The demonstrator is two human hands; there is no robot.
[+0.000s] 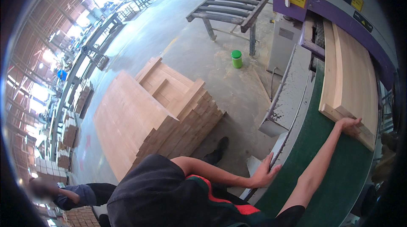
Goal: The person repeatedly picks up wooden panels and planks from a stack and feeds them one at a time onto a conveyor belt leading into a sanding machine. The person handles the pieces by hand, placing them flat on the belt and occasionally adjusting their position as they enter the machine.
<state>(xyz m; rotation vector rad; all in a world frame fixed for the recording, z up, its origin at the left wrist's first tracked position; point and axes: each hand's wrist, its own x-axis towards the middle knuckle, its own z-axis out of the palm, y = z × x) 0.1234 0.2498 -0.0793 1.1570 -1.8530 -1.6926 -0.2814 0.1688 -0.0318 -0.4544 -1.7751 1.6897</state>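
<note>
On the green conveyor belt (275,201) lie pale wooden panels (358,78), one with a raised edge overlapping another strip-like piece (328,87). Their far ends reach under the purple and grey machine (292,6). My right hand (349,127) grips the near end of the wooden panel, with some fingertips over its edge; the rest are partly hidden. My left hand (265,174) holds nothing. Its fingers are stretched and apart beside the metal rail (280,148) at the belt's left edge.
A tall stack of wooden panels (131,117) stands to my left. Farther off are a roller table (231,6) with a panel on it and a green tub (236,59) on the floor. Another person (80,195) stands at the lower left.
</note>
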